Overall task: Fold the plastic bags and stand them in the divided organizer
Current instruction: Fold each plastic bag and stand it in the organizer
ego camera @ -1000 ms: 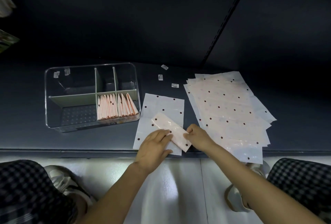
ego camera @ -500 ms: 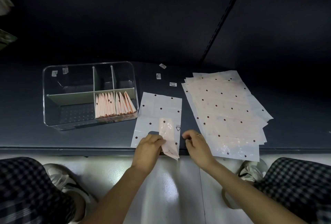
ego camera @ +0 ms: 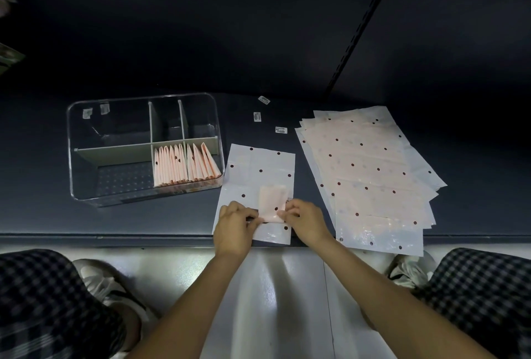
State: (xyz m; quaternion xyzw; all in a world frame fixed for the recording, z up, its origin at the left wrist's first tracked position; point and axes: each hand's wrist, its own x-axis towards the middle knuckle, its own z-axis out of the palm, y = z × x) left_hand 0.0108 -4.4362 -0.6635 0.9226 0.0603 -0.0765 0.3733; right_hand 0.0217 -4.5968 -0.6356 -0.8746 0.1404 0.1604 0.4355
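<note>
Head view: both hands meet at the near edge of the dark shelf (ego camera: 86,215), over a flat bag.
Left hand (ego camera: 234,225): fingers curled, pinching the near left corner of the folded bag (ego camera: 271,203).
Right hand (ego camera: 306,222): fingers curled, pinching the near right edge of the same folded bag.
Folded bag: a small pink strip with a dark dot, held between the two hands, lying on the flat bag (ego camera: 258,174).
Flat bag: white with dark dots, spread on the shelf just right of the organizer (ego camera: 143,149); a small printed mark shows beside the right hand, too small to read.
Organizer: clear box with pale dividers, the landmark here; its near right compartment holds a row of folded pink bags (ego camera: 184,166) standing on edge.
Other compartments: two small stickers (ego camera: 96,110) sit on the far left wall; their print cannot be read.
Stack of bags (ego camera: 367,174): dotted, unfolded, fanned out well to the right of the organizer, beyond the flat bag.
Labels (ego camera: 281,129): three small white tags lie on the shelf right of the organizer's far corner; one carries a barcode, its text illegible.
</note>
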